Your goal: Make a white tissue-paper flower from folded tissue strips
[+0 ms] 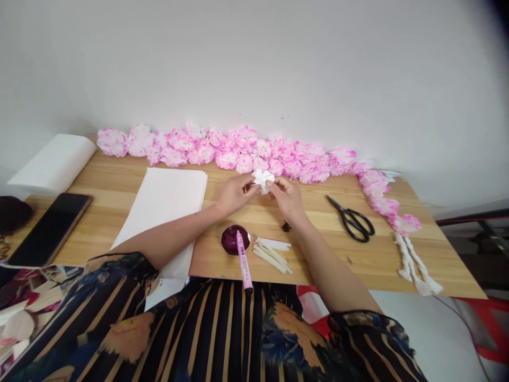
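A small white crumpled paper flower (263, 180) is held up between my two hands over the middle of the table. My left hand (235, 194) pinches its left side, and my right hand (287, 196) grips the right side with the thumb across its front. Behind them lies a long row of pink and white paper flowers (226, 159). Below my hands, a pink marker (244, 262) rests on a dark purple round dish (229, 240). Thin pale sticks (272, 254) lie to the right of the dish.
Black scissors (352, 217) lie at the right, near braided white strands (413, 262). At the left are a stack of white sheets (170, 196), partly under my left forearm, a black phone (50, 228) and a white roll (55, 162). A grey wall stands behind the table (318, 212).
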Tool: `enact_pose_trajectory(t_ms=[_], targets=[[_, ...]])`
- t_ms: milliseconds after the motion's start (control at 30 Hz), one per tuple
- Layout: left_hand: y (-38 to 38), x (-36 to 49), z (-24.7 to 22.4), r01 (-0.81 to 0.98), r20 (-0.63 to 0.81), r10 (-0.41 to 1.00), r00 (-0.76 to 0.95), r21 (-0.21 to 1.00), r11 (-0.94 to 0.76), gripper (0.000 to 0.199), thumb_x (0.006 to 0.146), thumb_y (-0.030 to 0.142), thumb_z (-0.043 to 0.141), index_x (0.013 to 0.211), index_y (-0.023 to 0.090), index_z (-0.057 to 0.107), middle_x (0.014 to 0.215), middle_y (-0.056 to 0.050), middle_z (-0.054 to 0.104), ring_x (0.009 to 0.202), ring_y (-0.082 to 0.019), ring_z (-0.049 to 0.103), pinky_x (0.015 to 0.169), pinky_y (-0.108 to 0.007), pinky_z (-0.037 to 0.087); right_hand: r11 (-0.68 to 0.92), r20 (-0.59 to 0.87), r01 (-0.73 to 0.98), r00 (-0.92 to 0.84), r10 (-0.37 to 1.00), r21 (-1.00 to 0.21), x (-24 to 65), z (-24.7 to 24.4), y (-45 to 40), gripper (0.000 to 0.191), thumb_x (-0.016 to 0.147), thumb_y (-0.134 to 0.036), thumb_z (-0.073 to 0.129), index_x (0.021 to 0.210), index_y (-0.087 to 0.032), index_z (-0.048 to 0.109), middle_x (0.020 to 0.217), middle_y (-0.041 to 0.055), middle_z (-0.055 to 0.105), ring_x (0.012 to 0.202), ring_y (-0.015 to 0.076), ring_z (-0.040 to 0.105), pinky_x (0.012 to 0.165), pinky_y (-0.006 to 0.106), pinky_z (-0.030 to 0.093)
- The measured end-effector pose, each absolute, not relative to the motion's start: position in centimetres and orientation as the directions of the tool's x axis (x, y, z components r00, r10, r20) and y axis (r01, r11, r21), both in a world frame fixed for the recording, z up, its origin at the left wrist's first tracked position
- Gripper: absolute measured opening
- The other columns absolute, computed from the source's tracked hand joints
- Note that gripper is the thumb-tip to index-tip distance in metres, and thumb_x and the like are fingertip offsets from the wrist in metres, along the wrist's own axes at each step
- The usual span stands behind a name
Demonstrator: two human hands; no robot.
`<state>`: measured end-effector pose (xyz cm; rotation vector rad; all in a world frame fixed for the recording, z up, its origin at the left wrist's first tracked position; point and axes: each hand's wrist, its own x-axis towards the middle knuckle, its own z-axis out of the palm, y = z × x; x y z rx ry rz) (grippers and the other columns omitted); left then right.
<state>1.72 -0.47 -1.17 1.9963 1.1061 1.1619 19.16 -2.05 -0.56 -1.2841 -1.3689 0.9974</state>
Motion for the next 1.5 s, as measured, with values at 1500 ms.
enact_pose_trajectory(t_ms=[1500], targets=[[0.6, 1.8, -1.7, 0.156, 0.119, 0.943, 0.312, 0.972, -0.175, 0.016, 0.079, 0.028, 0.066, 0.076, 0.013, 0.064, 0.074, -0.002, 0.067, 0.066, -0.010, 0.056, 0.064, -0.022, 0.041, 0.421, 0.364, 0.721, -0.246, 0.898, -0.551, 19.6, -1.6, -2.2, 0.023, 0.090, -0.026, 0.055, 0.103, -0.023, 0.074, 0.091, 0.0045, 0.074, 0.080, 0.0195, 0.063, 0.071, 0.030, 0.045]])
